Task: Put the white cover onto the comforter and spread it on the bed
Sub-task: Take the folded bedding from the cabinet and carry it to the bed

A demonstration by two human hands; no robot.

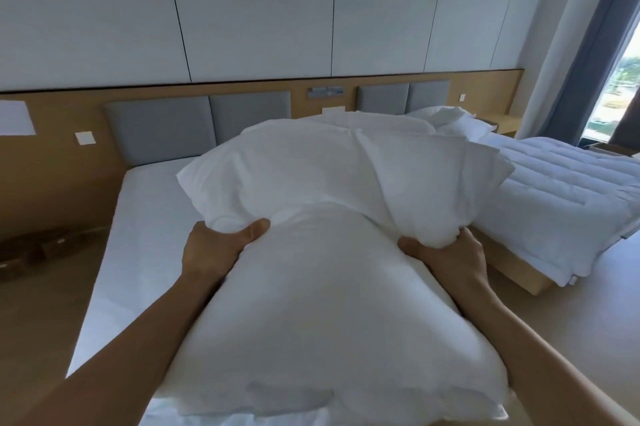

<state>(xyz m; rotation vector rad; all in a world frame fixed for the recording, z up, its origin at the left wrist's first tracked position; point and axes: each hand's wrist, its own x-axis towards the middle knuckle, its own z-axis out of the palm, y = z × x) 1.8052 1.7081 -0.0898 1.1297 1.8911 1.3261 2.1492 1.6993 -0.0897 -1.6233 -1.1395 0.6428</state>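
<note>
Left hand: my feed shows the left hand (214, 245) clamped onto the near-left part of the bundle. The thumb lies across the top of the fabric and the other fingers are tucked out of sight under it.

Right hand: the right hand (446, 252) has its fingers curled round a bunched-up wad of the same fabric on the right side, so both hands are gripping it.

Cover: the smooth white fabric cover (329, 287) is one big puffy bundle held up between the two forearms. Its far end flops out toward the headboard. Honestly can't tell if anything is stuffed inside it.

Near bed: the bed with the plain white fitted sheet (145, 217) sits right under the bundle. The bare sheet shows along its left side and at the bottom edge of the view.

Comforter: the quilted white comforter (554, 190) is spread over the second bed on the right, apart from the cover, with one edge hanging down over the side of the wooden base.

Pillows: plump white pillows (446, 120) are at the head of that right-hand bed, partly hidden behind the bundle.

Headboard: grey padded headboard panels (194, 124) are set into a light wooden wall band (52, 165), which also carries a small white square switch plate (85, 138).

Window side: a grey-blue curtain (588, 61) hangs at far right beside a bright window (620, 96).
</note>
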